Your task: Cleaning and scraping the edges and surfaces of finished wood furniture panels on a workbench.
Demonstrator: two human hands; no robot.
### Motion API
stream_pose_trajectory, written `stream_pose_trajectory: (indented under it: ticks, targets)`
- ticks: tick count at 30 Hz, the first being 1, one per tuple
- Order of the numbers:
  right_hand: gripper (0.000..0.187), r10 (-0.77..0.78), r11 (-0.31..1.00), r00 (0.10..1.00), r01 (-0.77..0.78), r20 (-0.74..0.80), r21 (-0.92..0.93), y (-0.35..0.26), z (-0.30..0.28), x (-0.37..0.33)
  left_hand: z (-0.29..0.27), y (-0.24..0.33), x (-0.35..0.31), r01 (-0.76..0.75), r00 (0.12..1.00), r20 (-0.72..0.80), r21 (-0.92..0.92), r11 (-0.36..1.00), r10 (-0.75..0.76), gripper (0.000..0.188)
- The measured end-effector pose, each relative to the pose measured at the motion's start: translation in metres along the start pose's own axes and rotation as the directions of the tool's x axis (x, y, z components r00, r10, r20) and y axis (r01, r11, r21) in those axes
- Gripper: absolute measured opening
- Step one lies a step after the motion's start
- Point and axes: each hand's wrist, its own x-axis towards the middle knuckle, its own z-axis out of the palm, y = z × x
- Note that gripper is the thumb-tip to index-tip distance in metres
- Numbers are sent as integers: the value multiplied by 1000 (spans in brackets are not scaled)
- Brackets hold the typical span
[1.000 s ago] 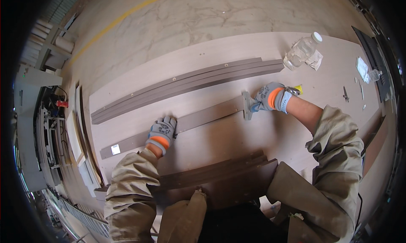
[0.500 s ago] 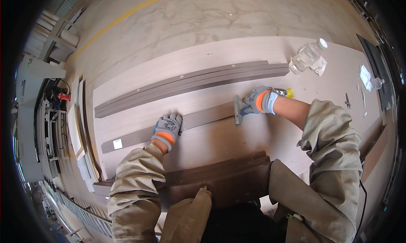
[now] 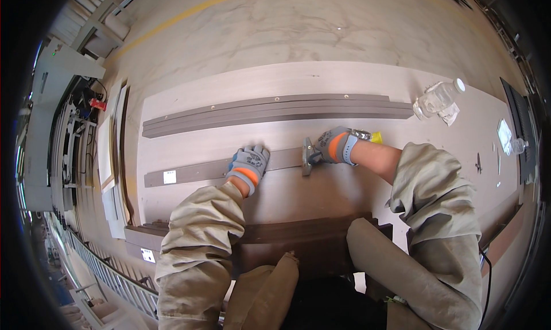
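A brown board strip [image 3: 201, 172] with a white label lies across the pale worktable. My left hand [image 3: 248, 163], in a grey glove with an orange band, grips it across its width near the middle, fingers over the far edge. My right hand [image 3: 334, 144], gloved the same way, is closed round a scraper-like hand tool [image 3: 307, 156] with a wide grey metal head. The tool's silver and yellow end shows behind the wrist. Its head rests across the strip's right end; the contact edge is hidden.
Several stacked brown strips [image 3: 275, 109] lie farther back. A clear bottle [image 3: 439, 99] stands on crumpled white paper at the right, near small metal tools [image 3: 478, 163]. More brown boards [image 3: 310, 229] lie close to me. Board offcuts [image 3: 115, 152] stand at the left.
My right hand has brought the tool leftward along the strip, closer to my left hand. My left hand stays on the strip. The whole view has shifted slightly.
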Motion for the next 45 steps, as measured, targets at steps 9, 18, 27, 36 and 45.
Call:
stream_pose_trajectory:
  ticks: [9, 18, 27, 36, 45]
  targets:
    - [28, -43, 999, 997, 44, -68, 10, -48, -26, 20, 8, -11, -6, -27, 998, -60, -106, 994, 21, 39]
    - [50, 24, 998, 1000, -24, -11, 59, -43, -13, 15, 9, -158, -82, 523, 837, 247, -624, 581, -487, 68]
    - [59, 23, 999, 999, -24, 38, 25, -83, -35, 30, 167, -348, -207, 789, 608, 594, -382, 481, -527, 79]
    - [60, 144, 987, 986, -149, 79, 62, -82, -28, 33, 60, -282, -151, 845, 535, 581, -364, 392, -613, 74]
    - [59, 150, 985, 983, -158, 105, 71, -115, -56, 36, 107, -309, -146, 788, 609, 525, -317, 528, -594, 62]
